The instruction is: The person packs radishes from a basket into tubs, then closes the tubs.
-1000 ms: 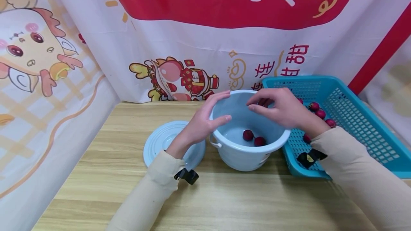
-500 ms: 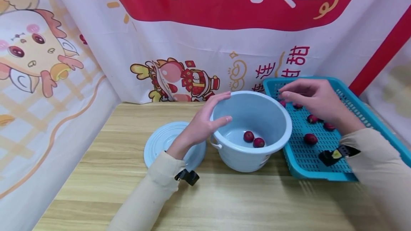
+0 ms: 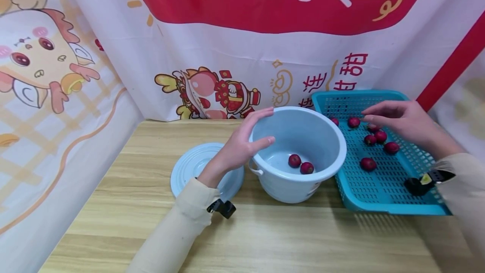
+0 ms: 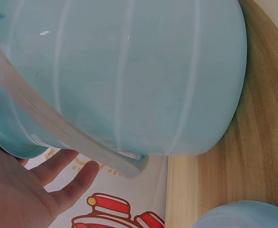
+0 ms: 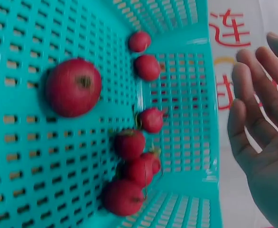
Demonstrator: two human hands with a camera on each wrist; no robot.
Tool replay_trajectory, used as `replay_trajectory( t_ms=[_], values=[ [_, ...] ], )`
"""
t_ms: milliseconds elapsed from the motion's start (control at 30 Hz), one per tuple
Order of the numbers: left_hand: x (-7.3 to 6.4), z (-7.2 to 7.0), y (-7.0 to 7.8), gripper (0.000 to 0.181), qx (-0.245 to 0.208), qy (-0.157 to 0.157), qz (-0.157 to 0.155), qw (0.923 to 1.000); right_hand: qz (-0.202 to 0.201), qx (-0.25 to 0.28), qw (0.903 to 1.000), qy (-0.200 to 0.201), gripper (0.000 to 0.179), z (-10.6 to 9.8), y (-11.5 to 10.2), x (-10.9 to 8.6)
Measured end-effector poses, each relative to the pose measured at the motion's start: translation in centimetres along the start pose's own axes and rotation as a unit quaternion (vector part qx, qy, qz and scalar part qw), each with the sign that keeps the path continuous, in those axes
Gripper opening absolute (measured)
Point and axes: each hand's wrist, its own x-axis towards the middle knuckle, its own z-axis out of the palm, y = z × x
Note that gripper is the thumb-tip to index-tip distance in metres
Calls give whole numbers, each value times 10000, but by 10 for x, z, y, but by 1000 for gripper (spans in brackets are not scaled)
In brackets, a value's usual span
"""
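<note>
My left hand (image 3: 240,142) touches the rim of a light blue bucket (image 3: 289,188), its thumb over the opening and its other fingers along the outside. The left wrist view shows those fingers spread beside the bucket's wall and its pale handle (image 4: 58,126). Two red radishes (image 3: 294,161) lie at the bottom of the bucket. Over the far right part of a teal basket (image 3: 379,207) is my right hand (image 3: 407,121), holding nothing, fingers loosely bent. Several radishes (image 5: 74,88) lie in the basket, most of them grouped toward its back.
A round light blue lid (image 3: 185,172) lies flat left of the bucket, partly under my left forearm. All stands on a wooden table (image 3: 125,205). A printed cloth (image 3: 227,45) hangs behind, and another patterned cloth (image 3: 45,138) borders the left side.
My right hand has moved right, from above the bucket's opening to above the basket, bringing more radishes into sight. The left hand, the bucket and its two radishes have stayed put.
</note>
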Motion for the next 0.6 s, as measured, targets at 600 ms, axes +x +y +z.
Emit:
replay_trajectory(
  t_ms=[600],
  values=[
    [0, 0, 1, 67, -16, -2, -47, 10000, 413, -471, 9894, -1312, 68, -4, 32, 2]
  ],
)
